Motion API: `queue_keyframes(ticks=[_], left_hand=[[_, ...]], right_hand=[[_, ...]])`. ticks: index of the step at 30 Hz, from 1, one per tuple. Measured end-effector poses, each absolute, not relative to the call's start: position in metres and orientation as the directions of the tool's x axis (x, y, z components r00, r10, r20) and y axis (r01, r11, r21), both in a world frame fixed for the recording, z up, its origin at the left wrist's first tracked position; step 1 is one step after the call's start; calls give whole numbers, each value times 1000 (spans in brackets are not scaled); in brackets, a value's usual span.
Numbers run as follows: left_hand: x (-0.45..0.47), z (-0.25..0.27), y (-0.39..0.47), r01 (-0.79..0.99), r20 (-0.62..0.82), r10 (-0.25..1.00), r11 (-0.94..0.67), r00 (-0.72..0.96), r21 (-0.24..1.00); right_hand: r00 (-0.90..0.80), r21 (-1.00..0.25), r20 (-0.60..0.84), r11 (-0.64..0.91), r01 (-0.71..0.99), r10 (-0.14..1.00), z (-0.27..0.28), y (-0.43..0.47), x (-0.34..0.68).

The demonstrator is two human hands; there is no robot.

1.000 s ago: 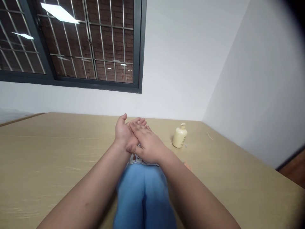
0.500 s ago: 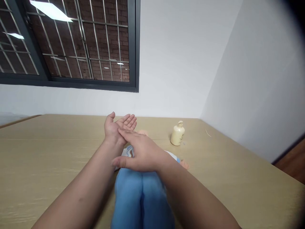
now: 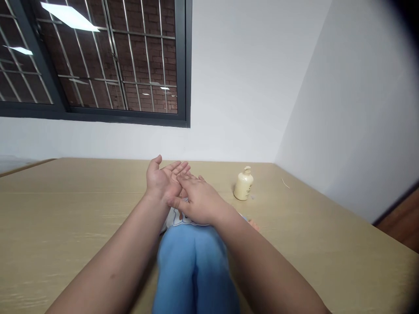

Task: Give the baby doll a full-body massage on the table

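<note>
My left hand (image 3: 163,176) is held palm up with its fingers stretched out and its thumb apart. Across its palm lies my right hand (image 3: 203,200), palm down, fingers extended, touching the left near the base of the fingers. Both are open and hold no object. Below them lies a doll-like figure in blue trousers (image 3: 193,266) and a white printed top (image 3: 178,217); its legs point towards me. My hands hide its head and most of its upper body. One small hand (image 3: 253,224) shows at its right side.
A cream pump bottle (image 3: 244,185) stands upright on the wood-coloured table (image 3: 81,226), right of my hands. A thin pale strip (image 3: 286,183) lies farther right. Behind the table are a white wall (image 3: 235,87) and a barred window (image 3: 114,56).
My right hand has slid forward and slightly right, from the left wrist and heel of the palm towards the fingers. More of the white top shows under my hands.
</note>
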State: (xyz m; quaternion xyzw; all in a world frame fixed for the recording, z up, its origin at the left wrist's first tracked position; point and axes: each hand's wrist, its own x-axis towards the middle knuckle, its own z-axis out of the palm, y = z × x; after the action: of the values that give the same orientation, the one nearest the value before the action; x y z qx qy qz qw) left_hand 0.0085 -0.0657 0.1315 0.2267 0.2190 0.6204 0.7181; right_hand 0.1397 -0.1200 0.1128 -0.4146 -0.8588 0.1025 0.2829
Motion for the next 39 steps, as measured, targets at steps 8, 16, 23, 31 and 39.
queue_keyframes(ticks=[8, 16, 23, 31, 39], left_hand=[[12, 115, -56, -792, 66, 987, 76, 145, 606], [39, 107, -63, -802, -25, 942, 298, 334, 518], [27, 76, -79, -696, 81, 990, 25, 119, 718], [-15, 28, -97, 130, 371, 928, -370, 23, 920], [-20, 9, -91, 262, 336, 939, -344, 76, 902]], right_hand=[[-563, -404, 418, 701, 587, 713, 124, -145, 129], [-487, -401, 394, 622, 672, 780, 110, -107, 146], [-395, -490, 426, 575, 655, 814, 94, -102, 170], [-509, -412, 396, 643, 645, 764, 57, -154, 195], [-793, -364, 258, 815, 450, 553, 53, -180, 180]])
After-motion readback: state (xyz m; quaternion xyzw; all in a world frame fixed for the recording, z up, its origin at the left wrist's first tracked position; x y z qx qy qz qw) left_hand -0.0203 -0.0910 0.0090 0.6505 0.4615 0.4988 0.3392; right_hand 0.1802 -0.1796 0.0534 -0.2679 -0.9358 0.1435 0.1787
